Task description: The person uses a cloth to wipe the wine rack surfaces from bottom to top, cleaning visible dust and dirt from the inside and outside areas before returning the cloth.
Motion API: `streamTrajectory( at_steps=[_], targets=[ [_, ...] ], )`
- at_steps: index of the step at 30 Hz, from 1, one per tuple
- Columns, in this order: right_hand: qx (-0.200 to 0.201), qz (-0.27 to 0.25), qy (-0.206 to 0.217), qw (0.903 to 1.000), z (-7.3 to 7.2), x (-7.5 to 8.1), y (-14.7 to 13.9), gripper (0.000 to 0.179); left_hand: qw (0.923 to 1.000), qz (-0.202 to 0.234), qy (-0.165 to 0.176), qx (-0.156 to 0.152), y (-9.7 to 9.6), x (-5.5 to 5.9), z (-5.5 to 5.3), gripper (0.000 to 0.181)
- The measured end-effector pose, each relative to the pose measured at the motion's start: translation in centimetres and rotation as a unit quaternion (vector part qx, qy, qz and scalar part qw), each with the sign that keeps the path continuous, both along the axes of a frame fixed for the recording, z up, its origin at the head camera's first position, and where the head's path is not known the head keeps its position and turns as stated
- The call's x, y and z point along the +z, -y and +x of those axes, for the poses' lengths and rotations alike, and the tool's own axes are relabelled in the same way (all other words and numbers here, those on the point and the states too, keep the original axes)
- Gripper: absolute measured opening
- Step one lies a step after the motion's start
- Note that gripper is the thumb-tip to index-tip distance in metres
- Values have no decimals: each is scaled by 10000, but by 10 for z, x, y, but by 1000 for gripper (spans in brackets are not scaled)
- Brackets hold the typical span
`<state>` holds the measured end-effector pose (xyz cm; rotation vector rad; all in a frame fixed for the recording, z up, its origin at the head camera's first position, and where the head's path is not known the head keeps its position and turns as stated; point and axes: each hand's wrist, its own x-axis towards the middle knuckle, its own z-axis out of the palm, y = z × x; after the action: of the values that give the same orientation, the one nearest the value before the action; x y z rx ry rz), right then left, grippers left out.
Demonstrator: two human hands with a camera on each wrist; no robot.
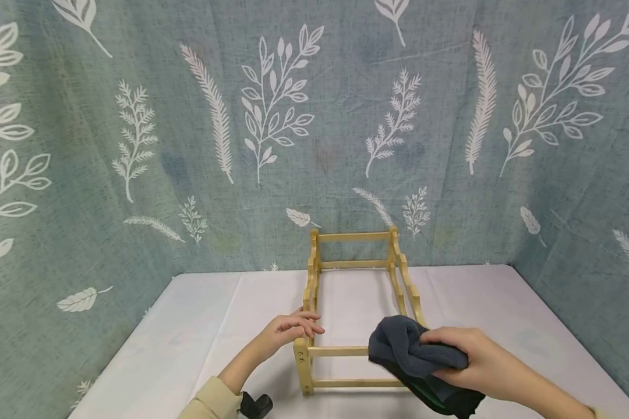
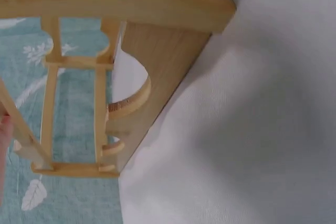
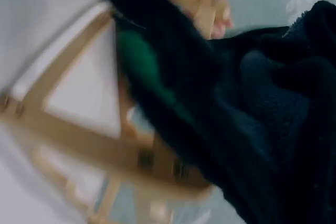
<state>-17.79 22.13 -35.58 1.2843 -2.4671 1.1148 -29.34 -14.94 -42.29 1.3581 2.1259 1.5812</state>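
A light wooden rack (image 1: 353, 351) with notched side rails and crossbars lies lengthwise on the white-covered table. My left hand (image 1: 295, 327) grips its left side rail near the front end, fingers over the top; a fingertip (image 2: 4, 129) shows against the rail in the left wrist view. My right hand (image 1: 469, 355) holds a bunched dark blue-grey fleecy cloth (image 1: 403, 346) over the rack's front right corner. Its hanging underside is black, with a green patch (image 3: 142, 59) in the right wrist view. The cloth hides that corner in the head view; whether they touch I cannot tell.
The table (image 1: 230, 314) has a white cover. Patterned blue-green fabric (image 1: 325, 145) hangs behind it and on both sides. A small black device (image 1: 257, 405) sits at my left wrist.
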Motion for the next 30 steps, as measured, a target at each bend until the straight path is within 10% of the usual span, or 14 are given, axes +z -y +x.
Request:
streamTrajectory(
  at_steps=[9, 20, 30],
  targets=[
    [944, 932, -56, 9912, -5, -43, 76, 33, 9999, 110, -100, -88, 1, -3, 0, 30],
    [133, 1936, -1233, 9732, -11, -65, 137, 42, 9999, 151, 56, -58, -1, -3, 1, 31],
    [-774, 2961, -810, 9486, -13, -81, 142, 40, 9997, 237, 20, -60, -1, -3, 3, 36]
  ],
)
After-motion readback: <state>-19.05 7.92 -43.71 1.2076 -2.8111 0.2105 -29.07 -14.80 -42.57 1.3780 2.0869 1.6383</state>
